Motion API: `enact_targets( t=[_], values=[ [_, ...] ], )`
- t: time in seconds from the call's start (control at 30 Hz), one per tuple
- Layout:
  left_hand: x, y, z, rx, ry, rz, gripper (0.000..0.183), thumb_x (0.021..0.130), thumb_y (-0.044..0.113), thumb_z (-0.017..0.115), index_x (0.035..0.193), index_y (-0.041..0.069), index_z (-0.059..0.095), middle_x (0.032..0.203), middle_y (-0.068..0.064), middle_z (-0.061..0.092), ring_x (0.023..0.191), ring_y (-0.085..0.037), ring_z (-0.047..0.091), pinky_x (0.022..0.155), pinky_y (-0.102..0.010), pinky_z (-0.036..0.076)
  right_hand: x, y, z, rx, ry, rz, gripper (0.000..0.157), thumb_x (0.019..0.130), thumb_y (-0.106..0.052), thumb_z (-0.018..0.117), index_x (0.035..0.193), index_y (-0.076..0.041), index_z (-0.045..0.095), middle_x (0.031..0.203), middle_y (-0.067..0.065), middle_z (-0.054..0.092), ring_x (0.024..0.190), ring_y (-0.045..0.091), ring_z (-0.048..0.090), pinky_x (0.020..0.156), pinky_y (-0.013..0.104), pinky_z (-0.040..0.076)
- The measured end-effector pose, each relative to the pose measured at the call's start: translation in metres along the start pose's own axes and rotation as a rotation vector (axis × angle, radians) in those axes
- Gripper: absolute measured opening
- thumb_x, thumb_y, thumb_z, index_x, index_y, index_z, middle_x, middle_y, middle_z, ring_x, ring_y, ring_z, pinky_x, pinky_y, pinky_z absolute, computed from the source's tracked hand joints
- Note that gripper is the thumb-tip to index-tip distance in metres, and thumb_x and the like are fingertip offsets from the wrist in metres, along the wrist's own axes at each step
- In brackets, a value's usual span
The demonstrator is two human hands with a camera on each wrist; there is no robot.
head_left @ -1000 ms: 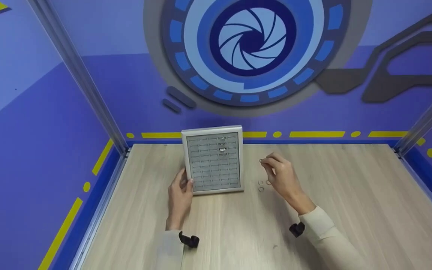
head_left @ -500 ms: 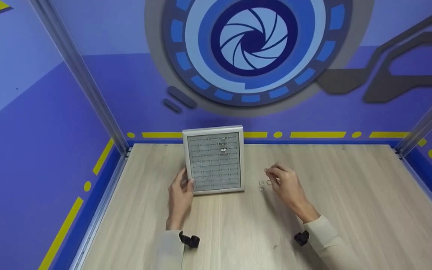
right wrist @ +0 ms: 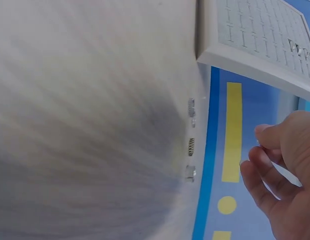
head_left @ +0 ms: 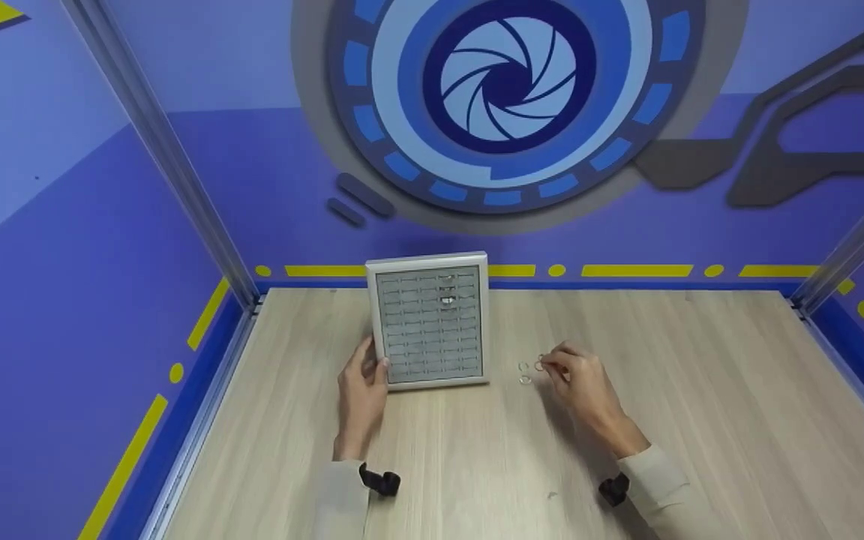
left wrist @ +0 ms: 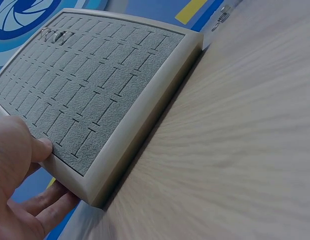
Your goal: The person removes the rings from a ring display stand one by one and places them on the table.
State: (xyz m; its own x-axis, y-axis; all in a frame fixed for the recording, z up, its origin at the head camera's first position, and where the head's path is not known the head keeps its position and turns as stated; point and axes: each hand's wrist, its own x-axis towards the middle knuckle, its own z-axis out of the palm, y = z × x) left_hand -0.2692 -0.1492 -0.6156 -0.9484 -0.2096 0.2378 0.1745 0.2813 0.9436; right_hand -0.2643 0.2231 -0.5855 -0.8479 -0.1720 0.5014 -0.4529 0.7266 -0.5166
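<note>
My left hand (head_left: 361, 397) grips the lower left corner of a framed ring display (head_left: 432, 330), thumb on its front and fingers behind. Grey padding with rows of slots fills the display, which stands tilted back on the table. Several rings (head_left: 448, 300) sit in slots near its upper right. To the right of the display, my right hand (head_left: 583, 386) pinches a small ring between thumb and fingertips; the fingers mostly hide it. A silver ring (head_left: 525, 380) lies on the table close to those fingertips, with other loose rings (right wrist: 191, 146) lined up in the right wrist view.
The pale wooden table (head_left: 447, 480) ends at a blue printed back wall (head_left: 289, 187). Metal posts (head_left: 169, 157) stand at the corners. A small mark (head_left: 551, 495) shows on the tabletop near the front.
My right hand has moved down and slightly right, from beside the display to the loose rings on the table. The left hand and the display have stayed in place.
</note>
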Motion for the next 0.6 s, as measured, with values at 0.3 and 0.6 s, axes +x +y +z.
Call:
enact_targets(
  t=[0.3,0.6],
  values=[
    [0.001,0.0,0.0,0.014,0.001,0.011,0.057,0.105,0.003,0.065,0.159,0.001,0.046,0.156,-0.021,0.057,0.133,-0.037,0.065,0.11,-0.042,0.059,-0.008,0.01,0.005,-0.023,-0.058,0.018,0.01,0.091,0.006,0.079,0.095,-0.003,0.083,0.092,0.003,0.071,0.08,0.013,0.068,0.066,0.026,0.064],
    [0.002,0.001,0.0,0.012,-0.003,0.007,0.056,0.105,0.004,0.065,0.159,0.003,0.048,0.156,-0.019,0.057,0.133,-0.036,0.065,0.111,-0.04,0.059,-0.011,0.02,0.011,-0.05,-0.082,-0.019,0.013,0.086,0.01,0.082,0.089,-0.002,0.082,0.088,0.004,0.072,0.076,0.012,0.066,0.062,0.026,0.062]
  ],
)
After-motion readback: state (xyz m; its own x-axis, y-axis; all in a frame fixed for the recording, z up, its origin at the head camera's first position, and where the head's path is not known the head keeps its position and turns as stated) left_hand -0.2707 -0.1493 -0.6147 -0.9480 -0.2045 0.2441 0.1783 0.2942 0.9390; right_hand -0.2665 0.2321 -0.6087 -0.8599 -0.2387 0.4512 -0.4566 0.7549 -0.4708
